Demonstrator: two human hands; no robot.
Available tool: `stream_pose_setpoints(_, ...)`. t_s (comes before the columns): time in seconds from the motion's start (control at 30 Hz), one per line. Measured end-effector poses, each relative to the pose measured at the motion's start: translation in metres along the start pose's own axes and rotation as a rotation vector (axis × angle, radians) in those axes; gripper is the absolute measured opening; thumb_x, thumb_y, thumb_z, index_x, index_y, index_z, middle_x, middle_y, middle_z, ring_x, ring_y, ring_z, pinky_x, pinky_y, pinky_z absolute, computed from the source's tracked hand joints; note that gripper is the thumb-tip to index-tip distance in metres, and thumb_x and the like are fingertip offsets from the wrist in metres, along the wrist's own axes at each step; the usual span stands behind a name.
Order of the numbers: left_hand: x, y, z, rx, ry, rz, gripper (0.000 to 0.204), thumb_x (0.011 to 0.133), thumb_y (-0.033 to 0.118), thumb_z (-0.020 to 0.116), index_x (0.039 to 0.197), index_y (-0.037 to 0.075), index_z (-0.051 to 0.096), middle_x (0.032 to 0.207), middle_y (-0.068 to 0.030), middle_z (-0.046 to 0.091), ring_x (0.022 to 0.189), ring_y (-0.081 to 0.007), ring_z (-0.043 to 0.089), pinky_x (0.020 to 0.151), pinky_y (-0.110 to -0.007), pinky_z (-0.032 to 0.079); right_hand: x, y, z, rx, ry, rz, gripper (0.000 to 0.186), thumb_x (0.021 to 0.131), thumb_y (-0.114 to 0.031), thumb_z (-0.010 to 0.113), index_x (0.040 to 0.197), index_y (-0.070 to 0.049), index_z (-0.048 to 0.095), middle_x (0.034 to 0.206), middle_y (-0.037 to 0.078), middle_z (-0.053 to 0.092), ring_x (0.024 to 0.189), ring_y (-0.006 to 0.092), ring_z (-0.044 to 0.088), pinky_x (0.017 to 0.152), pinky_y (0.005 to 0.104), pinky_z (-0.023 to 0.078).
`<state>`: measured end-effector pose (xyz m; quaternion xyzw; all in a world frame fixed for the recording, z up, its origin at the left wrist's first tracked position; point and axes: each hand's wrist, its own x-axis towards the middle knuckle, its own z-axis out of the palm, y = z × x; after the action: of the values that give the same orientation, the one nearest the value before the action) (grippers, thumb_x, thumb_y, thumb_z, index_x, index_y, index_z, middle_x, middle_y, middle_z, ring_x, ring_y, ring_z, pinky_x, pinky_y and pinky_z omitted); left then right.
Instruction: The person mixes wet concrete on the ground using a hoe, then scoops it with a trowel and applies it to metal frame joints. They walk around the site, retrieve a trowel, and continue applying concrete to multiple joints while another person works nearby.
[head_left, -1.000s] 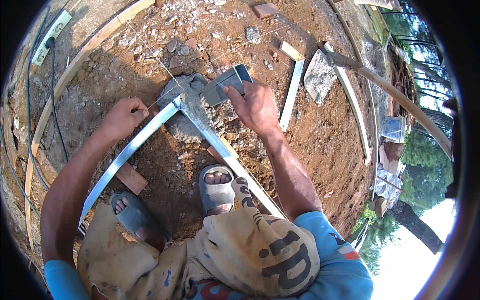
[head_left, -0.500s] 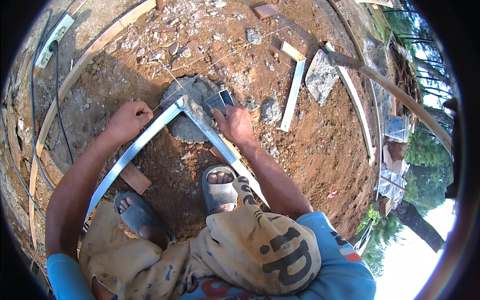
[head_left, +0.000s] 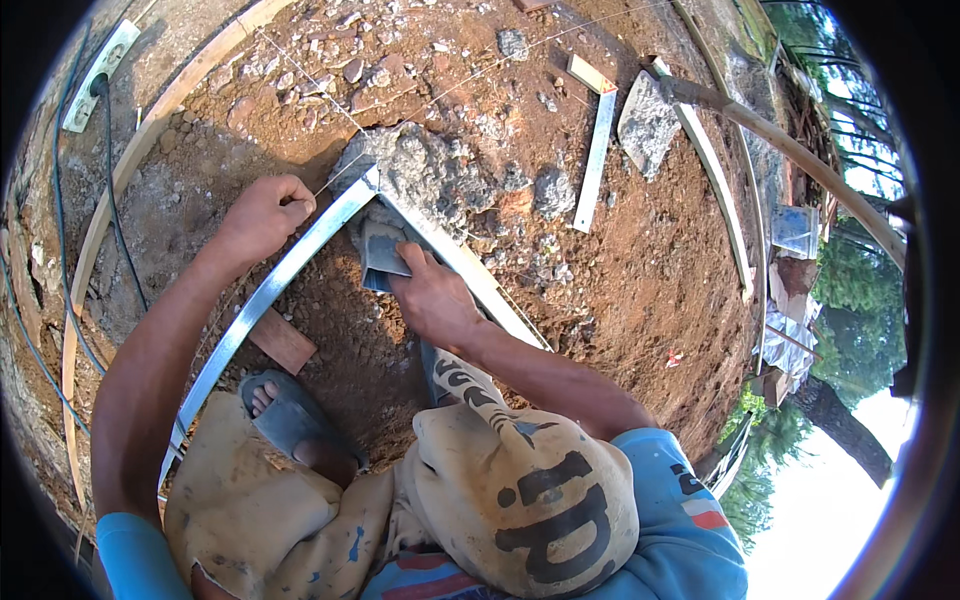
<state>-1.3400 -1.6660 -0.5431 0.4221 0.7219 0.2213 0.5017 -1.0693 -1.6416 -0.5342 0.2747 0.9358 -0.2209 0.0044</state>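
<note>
My right hand (head_left: pixel 435 295) grips a grey folded sheet-metal piece (head_left: pixel 385 250), open-sided and smeared with mortar, inside the corner of a large angled frame. That frame's shiny metal leg (head_left: pixel 270 285) runs toward my left side; its paler other leg (head_left: pixel 480 280) passes just beyond my right hand. Their corner rests at a mound of rough wet mortar (head_left: pixel 420 165). Outside the metal leg, my left hand (head_left: pixel 270 215) is closed, fingertips pinched on a thin string (head_left: pixel 338 176) that stretches over the mortar.
A reddish board (head_left: pixel 283 342) lies under the frame by my sandal. To the right are a small angled wood-and-metal piece (head_left: pixel 597 150) and a mortar-caked shovel (head_left: pixel 648 125) with a long handle. Left, a curved-looking plank (head_left: pixel 130 160), black cables (head_left: pixel 113 210) and a power strip (head_left: pixel 102 75).
My right hand has brought the sheet-metal piece from beyond the frame's right leg to inside its corner, nearer me. More rough mortar shows beyond the corner. My left hand stays by the string.
</note>
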Motion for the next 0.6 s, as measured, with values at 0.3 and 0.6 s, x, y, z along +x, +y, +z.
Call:
stream_pose_setpoints(0.3, -0.008, 0.001, -0.005, 0.027, -0.018, 0.092, 0.017, 0.091, 0.015, 0.065, 0.097, 0.000, 0.070, 0.089, -0.0126, 0.071, 0.085, -0.0189, 0.067, 0.082, -0.036, 0.051, -0.004, -0.010, 0.003, -0.068, 0.129, 0.073, 0.013, 0.086, -0.007, 0.062, 0.096, -0.007, 0.071, 0.120, 0.014, 0.057, 0.082, 0.0317, 0.070, 0.063, 0.0408, 0.061)
stream_pose_setpoints(0.6, -0.019, -0.016, 0.004, 0.077, -0.036, 0.082, 0.027, 0.085, 0.016, 0.067, 0.107, 0.002, 0.070, 0.107, -0.0190, 0.071, 0.100, -0.0336, 0.068, 0.088, -0.045, 0.052, -0.022, 0.013, -0.066, 0.126, 0.259, -0.027, 0.019, 0.086, -0.004, 0.072, 0.105, -0.001, 0.071, 0.112, 0.018, 0.068, 0.085, 0.0297, 0.074, 0.063, 0.0353, 0.063)
